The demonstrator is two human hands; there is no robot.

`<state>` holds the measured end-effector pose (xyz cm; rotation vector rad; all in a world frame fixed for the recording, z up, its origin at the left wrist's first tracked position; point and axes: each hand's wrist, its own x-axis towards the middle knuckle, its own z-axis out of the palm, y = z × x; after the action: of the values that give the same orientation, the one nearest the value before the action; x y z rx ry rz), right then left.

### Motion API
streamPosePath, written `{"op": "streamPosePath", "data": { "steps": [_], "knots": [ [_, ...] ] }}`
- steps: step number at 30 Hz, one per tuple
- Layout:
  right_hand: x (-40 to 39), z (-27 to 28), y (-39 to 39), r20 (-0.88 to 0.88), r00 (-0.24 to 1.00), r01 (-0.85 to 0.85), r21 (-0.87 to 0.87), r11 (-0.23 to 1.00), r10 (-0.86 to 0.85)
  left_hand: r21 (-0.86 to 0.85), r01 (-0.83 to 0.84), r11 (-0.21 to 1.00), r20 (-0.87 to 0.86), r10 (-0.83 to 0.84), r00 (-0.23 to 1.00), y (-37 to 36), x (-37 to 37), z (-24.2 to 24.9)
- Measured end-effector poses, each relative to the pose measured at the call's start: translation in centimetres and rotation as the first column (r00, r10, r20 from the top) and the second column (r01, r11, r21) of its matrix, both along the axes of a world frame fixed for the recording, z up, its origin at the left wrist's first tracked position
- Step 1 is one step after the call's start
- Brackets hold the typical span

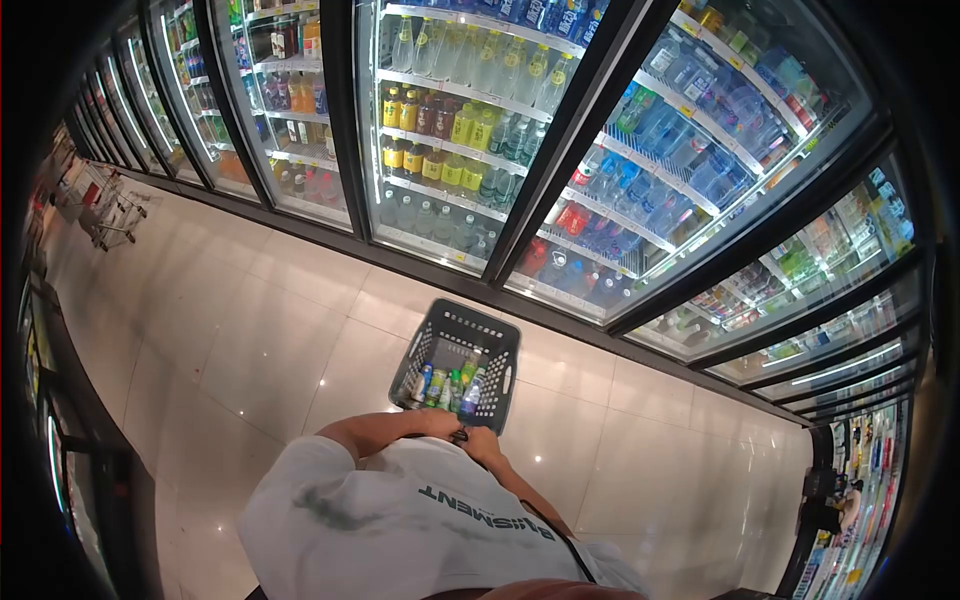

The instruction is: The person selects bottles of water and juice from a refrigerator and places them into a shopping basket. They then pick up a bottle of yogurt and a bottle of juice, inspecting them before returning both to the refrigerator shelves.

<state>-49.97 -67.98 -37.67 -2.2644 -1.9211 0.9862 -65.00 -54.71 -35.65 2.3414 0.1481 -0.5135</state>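
Observation:
A dark grey shopping basket with perforated sides is just ahead of my body, with several bottles and cans in its near end. My left hand and my right hand come together at the basket's near edge. Their fingers are curled around a small black piece that looks like the basket's handle. Most of that handle is hidden under the hands.
Glass-door drink coolers run along the far side, filled with bottles. A shopping cart stands far left on the tiled floor. More coolers edge the left; a person is by shelves at the far right.

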Motion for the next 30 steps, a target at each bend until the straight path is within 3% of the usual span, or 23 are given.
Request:
{"op": "streamPosePath", "data": {
  "steps": [1,5,6,9,11,13,15,16,17,19,20,24,27,29,30],
  "knots": [
    [-0.1,0.0,0.1,0.002,0.999,0.04,-0.016,0.999,-0.04,-0.003,0.028,1.0,0.029,-0.028,0.999,0.4,0.0,1.6],
    [-0.1,-1.7,-0.7,-0.085,0.976,0.199,-0.039,0.979,-0.202,0.101,0.065,0.993,0.132,-0.078,0.988,1.1,1.5,-1.1],
    [-0.1,-0.5,-0.6,-0.201,0.936,0.268,-0.122,0.956,-0.288,0.139,0.078,0.987,0.181,-0.103,0.978,1.3,1.9,-2.9],
    [-1.5,-2.6,1.8,-0.19,0.926,0.346,0.073,0.935,-0.328,0.31,0.121,0.943,0.205,-0.191,0.96,4.7,2.6,-2.1],
    [-2.9,-3.4,4.9,-0.249,0.873,0.454,0.1,0.886,-0.419,0.423,0.042,0.905,0.234,-0.154,0.96,7.3,2.4,-1.9],
    [-3.7,-5.3,8.1,-0.208,0.879,0.467,0.208,0.859,-0.428,0.447,0.042,0.894,0.3,-0.194,0.934,10.0,1.7,-1.3],
    [-4.4,-5.5,11.1,-0.176,0.879,0.472,0.204,0.858,-0.442,0.473,0.059,0.879,0.277,-0.211,0.937,11.7,1.0,1.5],
    [-5.0,-6.0,11.5,-0.126,0.901,0.434,0.289,0.853,-0.416,0.485,0.071,0.872,0.264,-0.223,0.939,12.5,-0.4,2.3],
    [-5.1,-6.0,12.9,-0.07,0.918,0.386,0.381,0.84,-0.391,0.334,0.004,0.942,0.366,-0.134,0.921,14.0,-2.2,2.0],
    [-4.4,-7.1,14.0,0.013,0.842,0.533,0.129,0.836,-0.539,-0.031,-0.095,0.995,0.506,0.097,0.857,15.0,-6.3,1.0],
    [-3.9,-6.6,14.0,0.055,0.797,0.594,0.112,0.797,-0.602,-0.146,-0.182,0.972,0.341,0.222,0.914,16.2,-9.0,3.0],
    [-3.6,-1.3,16.5,0.073,0.731,0.669,0.124,0.733,-0.679,-0.16,-0.355,0.921,0.379,0.39,0.839,24.9,-18.4,3.2],
    [-5.2,-3.2,17.7,0.164,0.709,0.686,0.068,0.724,-0.686,-0.193,-0.551,0.812,0.327,0.583,0.744,32.7,-21.2,6.0],
    [-6.6,-3.7,17.9,0.214,0.719,0.645,0.151,0.749,-0.662,-0.21,-0.665,0.717,0.383,0.686,0.618,37.0,-21.5,9.2],
    [-7.0,-4.3,18.1,0.168,0.729,0.662,0.07,0.746,-0.663,-0.221,-0.69,0.689,0.434,0.703,0.563,39.2,-21.5,10.8]
  ]
}}
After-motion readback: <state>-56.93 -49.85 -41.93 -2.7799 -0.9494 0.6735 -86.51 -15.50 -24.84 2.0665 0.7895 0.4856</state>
